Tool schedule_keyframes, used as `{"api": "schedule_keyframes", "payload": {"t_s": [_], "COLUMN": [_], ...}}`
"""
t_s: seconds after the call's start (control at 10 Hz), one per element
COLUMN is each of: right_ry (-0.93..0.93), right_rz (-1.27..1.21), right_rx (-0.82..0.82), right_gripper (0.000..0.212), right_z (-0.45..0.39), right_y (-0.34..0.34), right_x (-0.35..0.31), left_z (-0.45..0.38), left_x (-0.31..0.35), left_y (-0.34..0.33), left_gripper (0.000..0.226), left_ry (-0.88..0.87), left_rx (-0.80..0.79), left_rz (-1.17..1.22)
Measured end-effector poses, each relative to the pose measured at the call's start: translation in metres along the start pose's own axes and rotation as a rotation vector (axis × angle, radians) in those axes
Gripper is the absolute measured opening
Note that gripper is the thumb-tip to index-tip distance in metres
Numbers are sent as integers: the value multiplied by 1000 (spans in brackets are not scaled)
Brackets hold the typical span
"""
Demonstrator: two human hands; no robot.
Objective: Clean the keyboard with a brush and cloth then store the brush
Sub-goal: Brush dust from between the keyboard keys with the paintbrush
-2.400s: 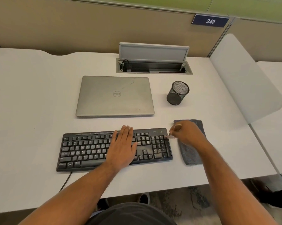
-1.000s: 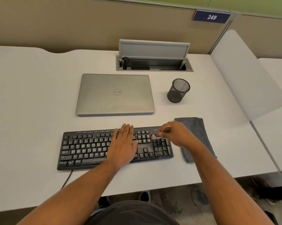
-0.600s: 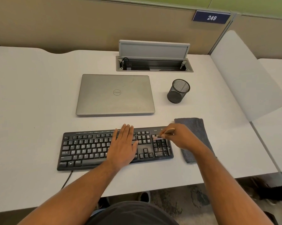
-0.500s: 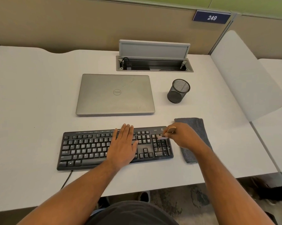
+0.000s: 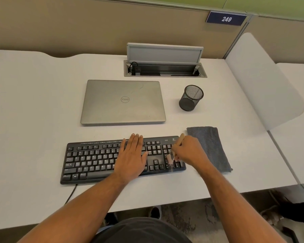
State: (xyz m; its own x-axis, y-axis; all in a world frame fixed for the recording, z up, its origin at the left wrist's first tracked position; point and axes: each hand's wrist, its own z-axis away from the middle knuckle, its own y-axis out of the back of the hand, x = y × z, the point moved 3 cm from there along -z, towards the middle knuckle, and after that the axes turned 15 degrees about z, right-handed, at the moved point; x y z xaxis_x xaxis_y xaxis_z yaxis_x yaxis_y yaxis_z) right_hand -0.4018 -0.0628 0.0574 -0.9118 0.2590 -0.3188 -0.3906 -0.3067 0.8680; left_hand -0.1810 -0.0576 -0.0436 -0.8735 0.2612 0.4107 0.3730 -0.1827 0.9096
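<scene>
While the left hand [image 5: 132,159] is laid flat, fingers straight, on the keyboard [image 5: 95,159], a brush [image 5: 175,149] is gripped by the curled fingers of the right hand [image 5: 188,151] over the number pad, with the cloth [image 5: 210,146] folded just beside the keyboard's right end.

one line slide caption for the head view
Right hand sweeps a small wooden-handled brush over the black keyboard while the left hand steadies it.

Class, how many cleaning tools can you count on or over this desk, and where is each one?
2. A wooden-handled brush, gripped by the right hand, works over the black keyboard's number pad; a folded grey cloth lies right of it. None seem hidden.
</scene>
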Motion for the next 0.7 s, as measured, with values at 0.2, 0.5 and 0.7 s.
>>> {"api": "schedule_keyframes", "payload": {"t_s": [0.2,0.5,0.7], "right_ry": [3,33,21], "right_rz": [6,-36,143], "right_rx": [89,155,5], "right_gripper": [47,30,36], "right_z": [3,6,3], "right_y": [-8,-2,-2], "right_x": [-3,-9,-6], "left_z": [0,0,0], "left_x": [0,1,0], "left_y": [1,1,0], "left_gripper": [72,74,70], "left_ry": [-6,-3,-5], "left_rx": [10,5,22], "left_rz": [7,11,15]}}
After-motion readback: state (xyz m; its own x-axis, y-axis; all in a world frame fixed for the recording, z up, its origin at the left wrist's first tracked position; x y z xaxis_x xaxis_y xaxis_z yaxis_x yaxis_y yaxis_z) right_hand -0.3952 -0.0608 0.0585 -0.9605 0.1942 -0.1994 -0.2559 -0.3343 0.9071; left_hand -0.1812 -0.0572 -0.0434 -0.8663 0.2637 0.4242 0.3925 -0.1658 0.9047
